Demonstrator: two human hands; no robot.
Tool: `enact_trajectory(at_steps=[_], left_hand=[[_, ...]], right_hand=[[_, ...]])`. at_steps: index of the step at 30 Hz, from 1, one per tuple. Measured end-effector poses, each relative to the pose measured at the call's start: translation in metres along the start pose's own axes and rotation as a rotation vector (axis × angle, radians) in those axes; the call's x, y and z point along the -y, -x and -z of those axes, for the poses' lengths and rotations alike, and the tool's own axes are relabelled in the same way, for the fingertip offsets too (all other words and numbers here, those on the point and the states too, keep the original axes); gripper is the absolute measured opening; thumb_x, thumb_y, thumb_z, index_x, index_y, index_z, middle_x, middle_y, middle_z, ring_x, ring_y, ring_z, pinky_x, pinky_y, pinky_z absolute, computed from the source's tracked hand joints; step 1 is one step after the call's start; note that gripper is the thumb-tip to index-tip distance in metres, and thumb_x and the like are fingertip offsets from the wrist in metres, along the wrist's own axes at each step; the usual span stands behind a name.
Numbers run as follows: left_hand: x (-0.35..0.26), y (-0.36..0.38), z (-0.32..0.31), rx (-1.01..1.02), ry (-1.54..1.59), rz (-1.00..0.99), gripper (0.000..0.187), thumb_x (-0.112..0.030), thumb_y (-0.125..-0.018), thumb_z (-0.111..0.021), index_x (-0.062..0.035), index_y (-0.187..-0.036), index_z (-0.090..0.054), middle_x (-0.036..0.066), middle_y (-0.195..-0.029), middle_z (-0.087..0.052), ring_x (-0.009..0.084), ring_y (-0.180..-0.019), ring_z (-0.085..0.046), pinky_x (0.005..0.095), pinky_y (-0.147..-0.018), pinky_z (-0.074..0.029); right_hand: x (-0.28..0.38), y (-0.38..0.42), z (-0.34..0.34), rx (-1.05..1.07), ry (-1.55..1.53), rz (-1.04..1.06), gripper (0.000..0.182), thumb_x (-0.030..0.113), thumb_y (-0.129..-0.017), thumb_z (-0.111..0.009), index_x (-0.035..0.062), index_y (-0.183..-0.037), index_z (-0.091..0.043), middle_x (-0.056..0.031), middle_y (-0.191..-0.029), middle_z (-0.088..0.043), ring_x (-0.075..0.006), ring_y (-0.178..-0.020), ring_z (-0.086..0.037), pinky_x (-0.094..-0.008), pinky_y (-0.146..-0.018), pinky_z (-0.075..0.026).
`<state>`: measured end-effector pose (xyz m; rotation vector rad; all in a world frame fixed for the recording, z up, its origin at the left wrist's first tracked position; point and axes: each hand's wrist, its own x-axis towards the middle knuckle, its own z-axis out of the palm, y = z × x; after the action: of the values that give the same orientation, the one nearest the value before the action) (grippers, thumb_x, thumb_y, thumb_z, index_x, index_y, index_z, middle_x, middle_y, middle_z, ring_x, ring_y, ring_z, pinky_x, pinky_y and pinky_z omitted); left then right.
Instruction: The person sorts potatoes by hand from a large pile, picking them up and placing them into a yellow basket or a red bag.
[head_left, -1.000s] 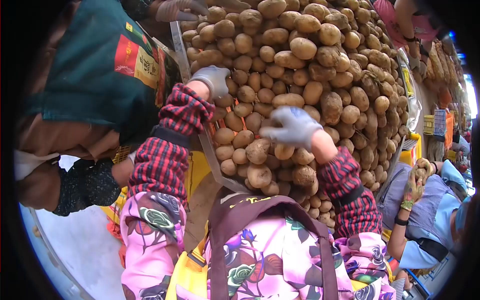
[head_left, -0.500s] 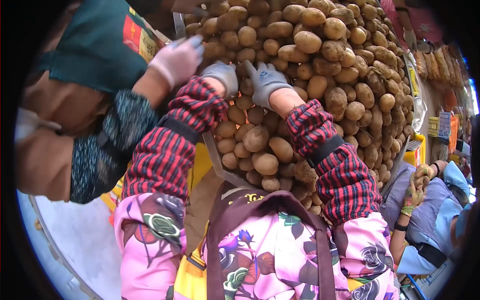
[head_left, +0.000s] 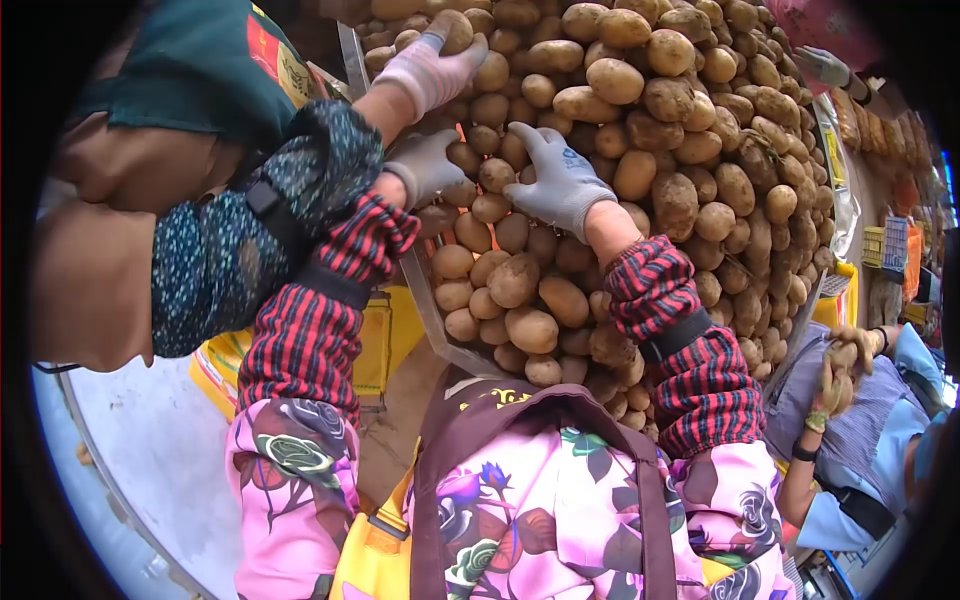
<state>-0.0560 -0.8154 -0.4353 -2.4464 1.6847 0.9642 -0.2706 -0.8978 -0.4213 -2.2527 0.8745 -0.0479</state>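
A large heap of potatoes (head_left: pixel 640 175) fills the bin in front of me. My left hand (head_left: pixel 427 168), in a grey glove, is at the heap's left side, thumb and fingers apart beside a small potato (head_left: pixel 462 157). Opposite it, my right hand (head_left: pixel 565 182) in a matching glove has its thumb and forefinger spread, pointing left towards another small potato (head_left: pixel 496 175). Several small potatoes lie between my hands. Both hands look open, though some fingertips are partly hidden among the potatoes.
At upper left, a co-worker's gloved hand (head_left: pixel 430 72) holds a potato (head_left: pixel 453 31). The bin's clear edge (head_left: pixel 425 305) runs along the near left. Another person's gloved hands (head_left: pixel 838 370) are at right. A yellow crate (head_left: pixel 375 345) stands below my left forearm.
My hands have moved slightly apart and their fingers have opened, uncovering small potatoes between them. The co-worker's hand has moved up and right and now holds a potato.
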Motion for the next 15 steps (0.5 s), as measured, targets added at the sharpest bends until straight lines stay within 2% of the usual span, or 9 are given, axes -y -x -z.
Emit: enact_trajectory(at_steps=[1,3,5,7,8,9,12,13,15], left_hand=[[0.006,-0.002,-0.008,0.001,-0.001,-0.003,0.087,-0.038,-0.072,-0.073,-0.0131,-0.15,-0.044,0.029,-0.133,-0.058,0.0434,-0.127,-0.055,0.0469,-0.106,-0.044],[0.016,-0.007,-0.016,-0.086,0.05,-0.023,0.081,-0.037,-0.072,-0.068,-0.0147,-0.147,-0.049,0.023,-0.13,-0.063,0.0383,-0.122,-0.059,0.0429,-0.103,-0.046],[0.012,-0.012,-0.013,-0.065,0.072,-0.004,0.082,-0.036,-0.072,-0.069,-0.0151,-0.149,-0.047,0.023,-0.131,-0.062,0.0383,-0.122,-0.059,0.0432,-0.103,-0.046],[0.005,-0.013,-0.001,0.073,0.086,-0.021,0.086,-0.03,-0.073,-0.072,-0.0078,-0.151,-0.041,0.026,-0.119,-0.066,0.0393,-0.111,-0.064,0.0432,-0.095,-0.05],[0.012,-0.018,-0.003,0.086,0.21,-0.085,0.085,-0.024,-0.076,-0.069,-0.0067,-0.153,-0.037,0.02,-0.097,-0.07,0.0299,-0.084,-0.069,0.04,-0.073,-0.054],[0.018,-0.022,-0.007,0.068,0.216,-0.087,0.085,-0.024,-0.076,-0.069,-0.0067,-0.153,-0.037,0.02,-0.097,-0.07,0.0299,-0.084,-0.069,0.04,-0.073,-0.054],[0.006,-0.008,-0.001,0.14,0.456,0.016,0.082,-0.015,-0.08,-0.066,-0.0079,-0.154,-0.033,0.01,-0.076,-0.063,0.0173,-0.056,-0.057,0.035,-0.047,-0.045],[0.0,-0.009,0.006,0.132,0.463,0.023,0.082,-0.015,-0.08,-0.066,-0.0079,-0.154,-0.033,0.01,-0.076,-0.063,0.0173,-0.056,-0.057,0.035,-0.047,-0.045],[-0.007,-0.011,0.024,0.293,0.355,0.088,0.086,-0.033,-0.071,-0.071,-0.0073,-0.149,-0.044,0.021,-0.137,-0.058,0.0328,-0.128,-0.055,0.0384,-0.104,-0.044]], right_hand=[[0.001,-0.001,-0.001,-0.002,0.0,-0.002,0.072,0.031,-0.081,-0.066,0.0128,-0.147,-0.041,-0.0251,-0.139,-0.049,-0.0434,-0.122,-0.056,-0.0485,-0.103,-0.046],[0.009,-0.011,-0.006,0.087,0.289,-0.097,0.078,0.031,-0.08,-0.066,0.0133,-0.15,-0.038,-0.0251,-0.146,-0.045,-0.0429,-0.128,-0.052,-0.0477,-0.106,-0.044],[0.017,-0.018,-0.016,0.106,0.317,-0.142,0.081,0.031,-0.079,-0.066,0.0135,-0.152,-0.036,-0.0244,-0.149,-0.043,-0.0422,-0.13,-0.051,-0.0472,-0.107,-0.043],[0.015,-0.023,-0.016,0.163,0.331,-0.166,0.089,0.034,-0.077,-0.069,0.0139,-0.156,-0.032,-0.0223,-0.155,-0.037,-0.0405,-0.136,-0.047,-0.0453,-0.111,-0.041],[0.011,-0.021,-0.01,0.186,0.273,-0.156,0.091,0.035,-0.077,-0.07,0.0139,-0.156,-0.031,-0.022,-0.155,-0.038,-0.04,-0.136,-0.047,-0.0446,-0.112,-0.04],[0.006,-0.022,-0.002,0.207,0.221,-0.138,0.092,0.037,-0.076,-0.07,0.0139,-0.156,-0.031,-0.0217,-0.155,-0.039,-0.0394,-0.137,-0.047,-0.0439,-0.112,-0.04],[0.0,-0.032,0.0,0.25,0.204,-0.118,0.099,0.037,-0.072,-0.076,0.0149,-0.156,-0.029,-0.021,-0.153,-0.039,-0.038,-0.138,-0.045,-0.0427,-0.113,-0.041],[0.005,-0.033,-0.001,0.27,0.254,-0.117,0.102,0.037,-0.07,-0.077,0.0153,-0.157,-0.029,-0.0206,-0.153,-0.039,-0.0377,-0.138,-0.045,-0.0426,-0.113,-0.041],[0.014,-0.036,0.001,0.295,0.269,-0.155,0.107,0.034,-0.064,-0.082,0.0154,-0.156,-0.029,-0.0199,-0.153,-0.038,-0.0374,-0.139,-0.044,-0.0423,-0.113,-0.042]])
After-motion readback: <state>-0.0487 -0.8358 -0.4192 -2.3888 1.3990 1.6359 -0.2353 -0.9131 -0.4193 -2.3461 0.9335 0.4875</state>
